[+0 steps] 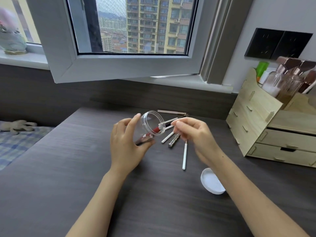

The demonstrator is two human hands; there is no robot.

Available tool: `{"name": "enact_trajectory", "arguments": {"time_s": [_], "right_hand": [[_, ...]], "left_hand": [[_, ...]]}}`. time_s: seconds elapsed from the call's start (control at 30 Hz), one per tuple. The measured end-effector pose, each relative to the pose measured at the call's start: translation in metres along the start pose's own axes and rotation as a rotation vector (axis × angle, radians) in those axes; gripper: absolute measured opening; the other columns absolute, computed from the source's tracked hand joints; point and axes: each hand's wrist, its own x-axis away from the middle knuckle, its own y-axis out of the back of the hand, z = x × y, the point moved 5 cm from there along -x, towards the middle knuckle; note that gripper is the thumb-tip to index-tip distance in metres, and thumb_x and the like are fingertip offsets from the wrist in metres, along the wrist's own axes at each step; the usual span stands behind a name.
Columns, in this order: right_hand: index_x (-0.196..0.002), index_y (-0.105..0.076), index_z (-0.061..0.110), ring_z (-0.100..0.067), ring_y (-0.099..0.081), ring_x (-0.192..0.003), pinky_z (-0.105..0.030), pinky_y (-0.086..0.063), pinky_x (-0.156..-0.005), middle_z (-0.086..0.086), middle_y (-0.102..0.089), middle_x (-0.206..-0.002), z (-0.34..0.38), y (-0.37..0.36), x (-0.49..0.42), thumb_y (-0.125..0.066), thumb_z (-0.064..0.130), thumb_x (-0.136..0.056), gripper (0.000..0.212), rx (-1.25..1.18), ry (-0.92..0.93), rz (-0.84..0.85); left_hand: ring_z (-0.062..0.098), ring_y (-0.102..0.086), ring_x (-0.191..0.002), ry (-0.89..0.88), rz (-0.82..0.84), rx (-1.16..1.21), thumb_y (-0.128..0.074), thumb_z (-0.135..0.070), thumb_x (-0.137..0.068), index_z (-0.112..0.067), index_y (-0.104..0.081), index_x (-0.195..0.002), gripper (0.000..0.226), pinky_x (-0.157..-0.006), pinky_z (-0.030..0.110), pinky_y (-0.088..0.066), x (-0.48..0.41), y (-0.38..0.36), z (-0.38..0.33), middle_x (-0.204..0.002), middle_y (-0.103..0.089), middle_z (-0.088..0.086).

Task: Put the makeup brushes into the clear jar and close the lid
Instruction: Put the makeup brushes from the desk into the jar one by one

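Left hand (126, 142) wraps the jar (148, 127), tilted mouth-right, likely to ease loading. One brush (154, 130) lies inside. Right hand (191, 132) pinches a white brush (168, 127) at the rim, wrist raised. Others lie on the desk (68, 168); lid (212, 181) near the right forearm.

At frame centre a clear jar (150, 127) holds something red, white brushes (184, 155) lie on dark wood-grain desk (68, 168), white lid (212, 182) lower right, blue plaid bedding (15, 144) left.
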Motion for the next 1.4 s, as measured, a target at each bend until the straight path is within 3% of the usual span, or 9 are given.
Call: {"name": "enact_trajectory", "arguments": {"time_s": [0.1,0.2,0.43,0.63,0.77,0.87,1.0,1.23,1.4], "right_hand": [[-0.070,-0.067,0.012,-0.011,-0.050,-0.055,-0.019,-0.040,-0.047,-0.002,-0.061,-0.062,-0.033,0.038,-0.033,-0.056,0.008,-0.088,0.021,0.141,-0.101,-0.304],[-0.064,-0.061,0.021,-0.030,-0.067,-0.075,-0.040,-0.058,-0.070,-0.009,-0.071,-0.073,-0.066,0.069,-0.072,-0.055,0.013,-0.082,0.021,0.447,-0.159,-0.480],[-0.103,-0.069,0.005,-0.035,-0.064,-0.105,-0.033,-0.049,-0.085,-0.019,-0.070,-0.110,-0.094,0.073,-0.130,-0.056,0.029,-0.088,0.031,0.802,-0.337,-0.473],[-0.106,-0.064,0.001,-0.035,-0.061,-0.111,-0.034,-0.049,-0.084,-0.019,-0.066,-0.117,-0.104,0.078,-0.147,-0.064,0.021,-0.083,0.030,0.872,-0.434,-0.469],[-0.092,-0.065,0.005,-0.035,-0.065,-0.098,-0.033,-0.047,-0.071,-0.019,-0.068,-0.104,-0.101,0.084,-0.146,-0.063,0.027,-0.082,0.024,0.788,-0.460,-0.519],[-0.063,-0.056,0.007,-0.022,-0.053,-0.053,-0.024,-0.040,-0.044,-0.011,-0.056,-0.064,-0.088,0.090,-0.137,-0.061,0.016,-0.078,0.017,0.448,-0.408,-0.554],[-0.071,-0.061,0.009,-0.001,-0.045,-0.034,-0.012,-0.038,-0.035,-0.002,-0.052,-0.058,-0.052,0.074,-0.102,-0.054,0.002,-0.084,0.017,-0.004,-0.265,-0.374],[-0.081,-0.059,0.007,-0.007,-0.061,-0.050,-0.018,-0.053,-0.049,0.000,-0.068,-0.059,0.014,0.027,-0.023,-0.050,-0.005,-0.089,0.017,-0.388,-0.014,-0.079],[-0.086,-0.055,0.007,-0.006,-0.063,-0.064,-0.018,-0.053,-0.059,-0.006,-0.064,-0.076,0.028,-0.010,0.003,-0.060,-0.013,-0.079,0.022,-0.061,0.191,-0.094]], "left_hand": [[0.022,-0.047,-0.100,0.071,-0.043,0.003,-0.079,-0.038,-0.059,-0.011,-0.054,-0.126,0.077,-0.085,0.017,-0.026,-0.003,0.006,0.005,-0.108,-0.060,0.015],[0.029,-0.053,-0.099,0.122,-0.085,0.008,-0.079,-0.040,-0.058,-0.011,-0.054,-0.126,0.078,-0.085,0.014,-0.025,-0.005,0.009,0.010,-0.109,-0.061,0.014],[0.027,-0.050,-0.098,0.078,-0.060,-0.037,-0.086,-0.034,-0.059,-0.012,-0.053,-0.127,0.079,-0.085,0.018,-0.027,-0.002,0.003,0.012,-0.108,-0.059,0.014],[0.021,-0.045,-0.098,-0.026,-0.031,-0.044,-0.083,-0.032,-0.058,-0.014,-0.053,-0.125,0.076,-0.085,0.021,-0.029,-0.002,-0.007,0.008,-0.105,-0.061,0.014],[0.021,-0.046,-0.099,-0.029,-0.029,-0.040,-0.081,-0.035,-0.059,-0.014,-0.053,-0.125,0.075,-0.086,0.021,-0.029,-0.004,-0.009,0.008,-0.105,-0.061,0.013],[0.021,-0.046,-0.099,-0.031,-0.033,-0.042,-0.080,-0.037,-0.059,-0.015,-0.053,-0.125,0.075,-0.087,0.022,-0.029,-0.003,-0.009,0.008,-0.105,-0.061,0.013],[0.021,-0.046,-0.100,-0.027,-0.035,-0.036,-0.080,-0.038,-0.059,-0.014,-0.054,-0.125,0.075,-0.086,0.024,-0.031,-0.003,-0.009,0.007,-0.105,-0.061,0.013],[0.022,-0.047,-0.101,-0.035,0.001,-0.021,-0.078,-0.041,-0.061,-0.015,-0.054,-0.125,0.074,-0.087,0.029,-0.036,-0.001,-0.011,0.005,-0.106,-0.061,0.011],[0.020,-0.046,-0.101,-0.039,0.017,0.011,-0.079,-0.040,-0.061,-0.013,-0.053,-0.127,0.076,-0.088,0.023,-0.032,0.002,-0.006,0.002,-0.108,-0.060,0.012]]}}
